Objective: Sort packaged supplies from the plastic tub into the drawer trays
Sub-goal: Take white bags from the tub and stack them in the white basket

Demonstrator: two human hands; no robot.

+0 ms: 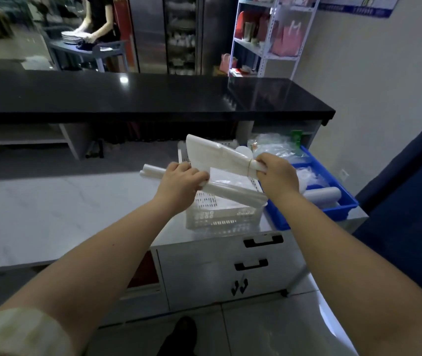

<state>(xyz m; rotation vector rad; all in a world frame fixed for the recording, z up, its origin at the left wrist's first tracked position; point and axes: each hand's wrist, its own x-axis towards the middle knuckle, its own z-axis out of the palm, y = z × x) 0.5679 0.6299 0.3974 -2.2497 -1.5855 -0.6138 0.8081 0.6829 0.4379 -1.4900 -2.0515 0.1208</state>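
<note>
Hands work at the centre of the frame, above the white basket [220,217] on the counter [63,214]. The left hand [179,177] is curled around a long wrapped roll [235,190]. The right hand [278,176] grips the banded end of a white packet bundle [212,152]. The blue tub [279,219] sits at centre right, with more packets inside. To do this step well, I think it is best to separate the two items first, keep each grip firm because the film looks slippery, then lower one item flat.

Black counter [153,96], white shelving [269,34], pale wall [371,73], tiled floor [269,330].
</note>
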